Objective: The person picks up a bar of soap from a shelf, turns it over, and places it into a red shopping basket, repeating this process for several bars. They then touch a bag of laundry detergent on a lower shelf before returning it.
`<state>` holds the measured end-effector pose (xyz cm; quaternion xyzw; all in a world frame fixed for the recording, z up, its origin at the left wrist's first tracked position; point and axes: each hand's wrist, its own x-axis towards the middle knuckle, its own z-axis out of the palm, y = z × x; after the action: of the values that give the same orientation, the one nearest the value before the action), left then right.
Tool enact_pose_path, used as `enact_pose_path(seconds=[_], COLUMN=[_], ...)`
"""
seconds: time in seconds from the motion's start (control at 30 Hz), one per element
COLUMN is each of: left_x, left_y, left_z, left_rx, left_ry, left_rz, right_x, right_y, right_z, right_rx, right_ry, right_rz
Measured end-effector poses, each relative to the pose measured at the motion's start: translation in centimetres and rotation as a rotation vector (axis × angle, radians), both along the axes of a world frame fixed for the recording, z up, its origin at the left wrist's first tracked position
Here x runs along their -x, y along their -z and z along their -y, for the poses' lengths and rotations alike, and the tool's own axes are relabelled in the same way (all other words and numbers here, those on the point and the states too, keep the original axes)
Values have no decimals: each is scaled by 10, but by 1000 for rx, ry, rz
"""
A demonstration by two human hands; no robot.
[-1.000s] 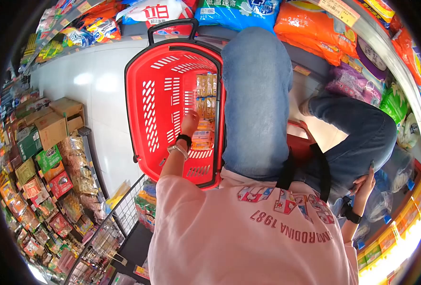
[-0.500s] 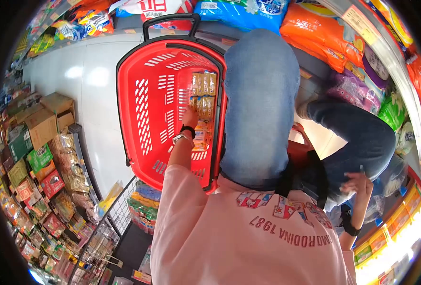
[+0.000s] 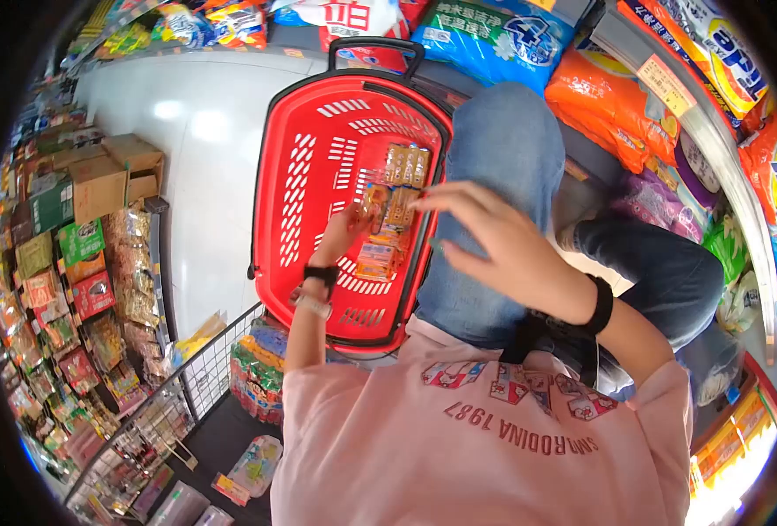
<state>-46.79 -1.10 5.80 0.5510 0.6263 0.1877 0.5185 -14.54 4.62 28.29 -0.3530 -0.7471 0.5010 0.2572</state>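
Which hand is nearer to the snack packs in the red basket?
Left. The left hand is inside the basket, touching the snack packs; the right hand hovers open above the knee.

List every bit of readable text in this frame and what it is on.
"1987": pink shirt, upside down to the camera; the word beside it ends "RODINA".
"ide": detergent bag on the top right shelf, first letter cut off.
"2.55": orange bag.
Too small or blurred to read: snack packs in the red basket, yellow shelf label, and goods on the left shelves.
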Motion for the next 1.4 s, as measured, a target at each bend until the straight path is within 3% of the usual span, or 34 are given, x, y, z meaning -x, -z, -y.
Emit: enact_pose_path(seconds=[0.03,0.07,0.13,0.27,0.3,0.37,0.43,0.47,0.57,0.6,0.7,0.77,0.8,0.83,0.9,0.97,1.0,1.03,1.1,1.2,1.3,1.33,1.4], left_x=[-8,-9,-30,-62,-66,-76,-89,-94,-111,-116,-140,-165,-182,-173,-223,-209,-227,-248,-265,-311,-360,-374,-395], left_y=[-60,-92,-178,-304,-329,-363,-390,-412,-458,-478,-527,-539,-563,-580,-582,-632,-630,-625,-638,-653,-667,-669,-666], left_z=[-3,3,12,36,45,61,74,79,89,94,102,98,96,87,76,50,36,19,-26,-71,-116,-135,-172], left_rx=[110,11,-43,-150,-208,-287,-424,-323,-407,-302,-355,-668,-690,-797,-989,-844,-975,-1097,-1229,-1264,-1269,-1231,-1149], left_ry=[93,120,123,142,185,219,193,204,212,166,35,-33,-43,170,-29,440,460,476,679,720,808,843,851], left_rz=[-116,-16,-56,-140,-202,-274,-149,-157,-4,36,67,119,28,-63,154,-256,-156,-56,7,181,343,338,363], right_x=[3,7,14,31,31,29,26,22,1,-4,-26,-30,-35,-44,-67,-94,-106,-126,-161,-210,-251,-262,-286], right_y=[3,5,4,-25,-44,-63,-77,-87,-126,-141,-186,-207,-221,-234,-249,-270,-283,-293,-319,-355,-391,-399,-407], right_z=[0,0,7,28,32,44,54,60,73,79,88,90,95,96,88,85,89,80,73,55,47,34,-6], right_rx=[-45,-57,-59,-79,38,134,144,166,201,202,172,-20,48,108,-58,-179,-170,-413,-633,-901,-1147,-1155,-1543], right_ry=[62,50,69,-33,-84,-149,-124,-123,-218,-222,-352,-363,-322,-281,-232,-77,52,176,371,478,726,737,882], right_rz=[-46,-57,-133,-261,-318,-375,-530,-586,-646,-661,-659,-728,-849,-968,-917,-891,-874,-720,-579,-488,-27,-16,115])
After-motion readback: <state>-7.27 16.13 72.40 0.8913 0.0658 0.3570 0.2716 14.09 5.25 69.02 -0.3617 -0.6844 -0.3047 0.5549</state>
